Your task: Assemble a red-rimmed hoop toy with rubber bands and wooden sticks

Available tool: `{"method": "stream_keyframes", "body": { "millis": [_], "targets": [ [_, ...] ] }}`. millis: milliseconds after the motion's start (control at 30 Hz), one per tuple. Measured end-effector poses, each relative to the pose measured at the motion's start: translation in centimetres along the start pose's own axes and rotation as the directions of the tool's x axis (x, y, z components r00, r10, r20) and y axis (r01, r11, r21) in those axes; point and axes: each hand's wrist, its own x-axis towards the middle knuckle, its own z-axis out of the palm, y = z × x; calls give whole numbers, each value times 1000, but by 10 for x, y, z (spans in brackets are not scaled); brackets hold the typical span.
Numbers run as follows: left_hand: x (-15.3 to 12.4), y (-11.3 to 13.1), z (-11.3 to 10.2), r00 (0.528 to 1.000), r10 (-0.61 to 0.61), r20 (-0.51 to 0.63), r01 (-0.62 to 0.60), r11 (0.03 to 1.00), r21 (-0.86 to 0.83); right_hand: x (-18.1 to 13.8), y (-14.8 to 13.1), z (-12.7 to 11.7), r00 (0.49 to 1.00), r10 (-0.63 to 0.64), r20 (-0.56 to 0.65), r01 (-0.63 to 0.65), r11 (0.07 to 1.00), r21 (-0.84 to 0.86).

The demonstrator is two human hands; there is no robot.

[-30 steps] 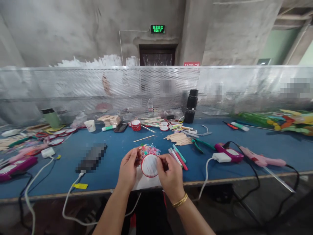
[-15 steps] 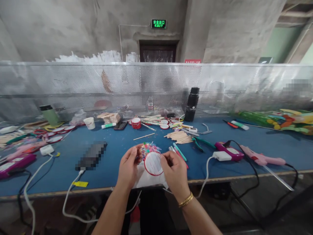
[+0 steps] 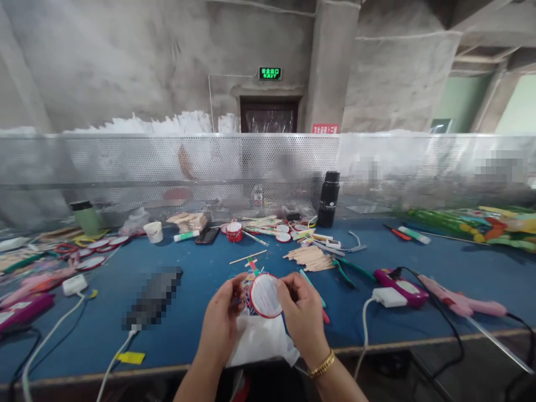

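Both my hands hold a small round white disc with a red rim (image 3: 265, 295) upright above the front edge of the blue table (image 3: 196, 273). My left hand (image 3: 221, 324) pinches its left side, fingers curled. At the disc's right edge my right hand (image 3: 302, 316), with a gold bracelet on the wrist, grips it with closed fingers. A coloured stick (image 3: 252, 264) pokes up behind the disc. A pile of small coloured loops is mostly hidden behind the disc. A white cloth or bag (image 3: 262, 341) lies under my hands.
Wooden sticks (image 3: 309, 255), coloured pens (image 3: 313, 286), green pliers (image 3: 347, 270), a pink glue gun (image 3: 456, 301) and a white plug (image 3: 389, 296) lie to the right. A black flask (image 3: 328, 199) stands at the back by a perforated metal screen (image 3: 125, 167). More red-rimmed discs (image 3: 98, 245) lie at left.
The camera has tilted up, so the table sits lower in view. My hands have raised the disc slightly and tilted it more upright; the grip is unchanged.
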Motion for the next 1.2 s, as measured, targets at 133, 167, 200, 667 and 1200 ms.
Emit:
{"method": "stream_keyframes", "body": {
  "millis": [133,167,200,667,1200],
  "targets": [
    [1,7,2,993,-112,20,114,984,-134,-5,1,4,997,-71,38,72,997,-23],
    [1,8,2,992,-129,14,130,978,-162,-7,2,5,995,-87,48,88,995,-34],
    [1,9,2,990,-142,7,141,972,-187,-8,3,6,993,-101,53,103,994,-46],
    [-2,16,8,984,-176,17,174,945,-278,-11,20,9,990,-127,68,135,982,-130],
    [1,-5,-4,992,49,120,-71,980,187,4,17,9,988,-149,-27,140,966,-217]
  ]
}}
